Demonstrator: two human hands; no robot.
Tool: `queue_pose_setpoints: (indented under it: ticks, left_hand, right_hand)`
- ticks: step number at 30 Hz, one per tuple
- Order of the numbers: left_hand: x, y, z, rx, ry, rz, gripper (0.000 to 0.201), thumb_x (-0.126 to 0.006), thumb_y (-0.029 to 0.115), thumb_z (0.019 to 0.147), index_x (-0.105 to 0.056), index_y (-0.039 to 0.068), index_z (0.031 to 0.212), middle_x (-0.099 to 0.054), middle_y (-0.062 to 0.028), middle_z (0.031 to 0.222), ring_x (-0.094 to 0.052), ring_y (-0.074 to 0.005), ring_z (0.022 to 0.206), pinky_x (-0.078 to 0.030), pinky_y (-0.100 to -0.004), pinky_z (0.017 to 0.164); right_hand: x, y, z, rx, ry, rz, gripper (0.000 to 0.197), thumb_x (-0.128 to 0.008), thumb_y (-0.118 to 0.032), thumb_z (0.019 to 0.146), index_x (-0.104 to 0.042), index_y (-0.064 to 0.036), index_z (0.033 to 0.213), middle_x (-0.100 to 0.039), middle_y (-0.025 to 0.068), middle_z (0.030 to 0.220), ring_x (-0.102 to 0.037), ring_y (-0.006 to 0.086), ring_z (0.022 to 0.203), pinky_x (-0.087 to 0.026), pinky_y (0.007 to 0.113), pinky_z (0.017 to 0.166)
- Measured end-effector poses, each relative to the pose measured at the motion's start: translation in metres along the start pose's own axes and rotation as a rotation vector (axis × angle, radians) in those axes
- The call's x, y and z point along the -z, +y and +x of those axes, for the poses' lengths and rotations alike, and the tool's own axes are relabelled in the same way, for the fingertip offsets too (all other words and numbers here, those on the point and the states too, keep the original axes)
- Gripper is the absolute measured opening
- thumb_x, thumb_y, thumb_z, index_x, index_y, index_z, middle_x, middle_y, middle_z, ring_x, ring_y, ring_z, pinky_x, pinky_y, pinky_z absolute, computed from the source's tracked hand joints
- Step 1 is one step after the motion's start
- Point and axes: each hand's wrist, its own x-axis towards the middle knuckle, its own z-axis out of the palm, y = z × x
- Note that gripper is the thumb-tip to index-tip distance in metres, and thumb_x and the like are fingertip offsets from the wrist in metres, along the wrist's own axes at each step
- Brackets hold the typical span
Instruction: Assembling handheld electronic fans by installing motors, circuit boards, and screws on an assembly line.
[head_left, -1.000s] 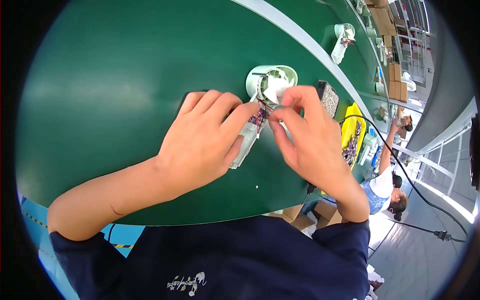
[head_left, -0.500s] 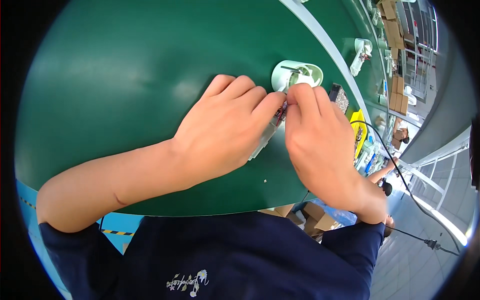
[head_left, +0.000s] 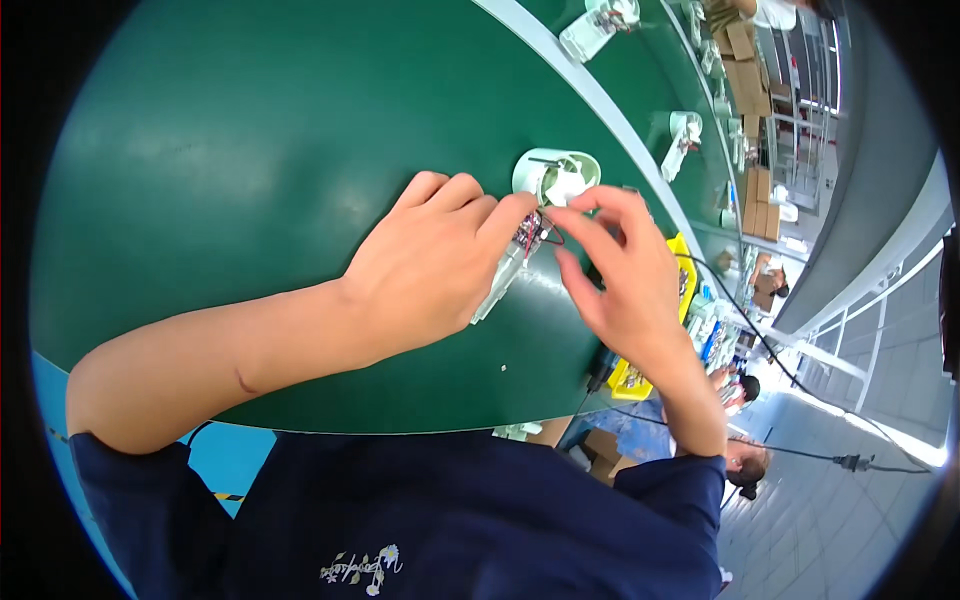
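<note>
At the left, the green table is bare around the forearm, which leaves the left hand room to lie low, perhaps so that it can bear down. That hand is bent over the left side of a pale-green appliance shell, its fingers curled and close together; the thumb is hidden, so I cannot tell whether it truly grips or only presses — either way, it seems to keep the light plastic from sliding. The shell lies slantwise on the table between the hands, handle end toward the person, its board and red wire facing up, probably for access. The shell's round head points away, with a white piece inside it. From the right, the right hand reaches in with thumb and index finger spread apart, the index tip close by the left fingertips; that spacing likely suits fine wires. Beyond it stands a yellow tray of small parts — near the right forearm, presumably for easy reach — and, across a pale rail, another shell.
</note>
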Motion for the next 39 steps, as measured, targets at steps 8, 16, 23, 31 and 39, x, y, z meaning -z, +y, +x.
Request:
queue_pose_setpoints:
  ticks: [8, 16, 23, 31, 39]
  left_hand:
    - [0.008, -0.008, 0.002, 0.009, -0.041, 0.008, 0.048, -0.065, 0.006, 0.084, -0.054, -0.003, 0.130, -0.067, -0.0106, 0.097, -0.060, -0.0264, 0.099, -0.043, -0.0400, 0.093]
    - [0.010, -0.012, 0.004, 0.018, -0.058, -0.053, 0.060, -0.075, 0.007, 0.082, -0.052, 0.001, 0.137, -0.066, -0.0117, 0.106, -0.060, -0.0286, 0.105, -0.043, -0.0424, 0.096]
    - [0.012, -0.015, 0.004, 0.022, -0.070, -0.020, 0.061, -0.075, 0.006, 0.081, -0.053, 0.002, 0.137, -0.064, -0.0091, 0.106, -0.060, -0.0264, 0.104, -0.044, -0.0410, 0.095]
    - [0.018, -0.023, 0.003, -0.002, -0.005, 0.004, 0.060, -0.072, 0.005, 0.078, -0.056, -0.004, 0.135, -0.065, -0.0055, 0.093, -0.058, -0.0236, 0.098, -0.044, -0.0374, 0.093]
    - [0.018, -0.030, 0.003, -0.009, 0.001, 0.017, 0.065, -0.077, 0.005, 0.077, -0.053, 0.000, 0.138, -0.064, -0.0067, 0.105, -0.059, -0.0237, 0.102, -0.045, -0.0388, 0.093]
  right_hand:
    - [-0.008, 0.021, 0.024, 0.314, -0.038, 0.164, 0.022, -0.085, -0.009, 0.073, -0.077, -0.0118, 0.093, -0.069, 0.0006, 0.118, -0.057, 0.0185, 0.075, -0.047, 0.033, 0.068]
    - [-0.009, 0.043, 0.026, 0.301, -0.098, 0.302, 0.019, -0.082, -0.005, 0.075, -0.077, -0.0086, 0.093, -0.072, 0.0030, 0.110, -0.060, 0.0208, 0.080, -0.045, 0.035, 0.076]
    - [-0.013, 0.030, 0.027, 0.144, -0.025, 0.231, 0.020, -0.081, -0.003, 0.073, -0.074, -0.0072, 0.091, -0.064, 0.0085, 0.104, -0.057, 0.0260, 0.094, -0.044, 0.037, 0.078]
    - [-0.003, 0.007, 0.058, 0.163, -0.144, 0.014, 0.014, -0.074, -0.003, 0.069, -0.066, -0.0041, 0.080, -0.056, 0.0104, 0.113, -0.053, 0.0322, 0.104, -0.046, 0.040, 0.091]
    - [0.005, 0.000, 0.078, 0.156, -0.248, -0.031, 0.011, -0.074, -0.004, 0.070, -0.065, -0.0018, 0.078, -0.058, 0.0074, 0.116, -0.052, 0.0315, 0.112, -0.044, 0.041, 0.092]
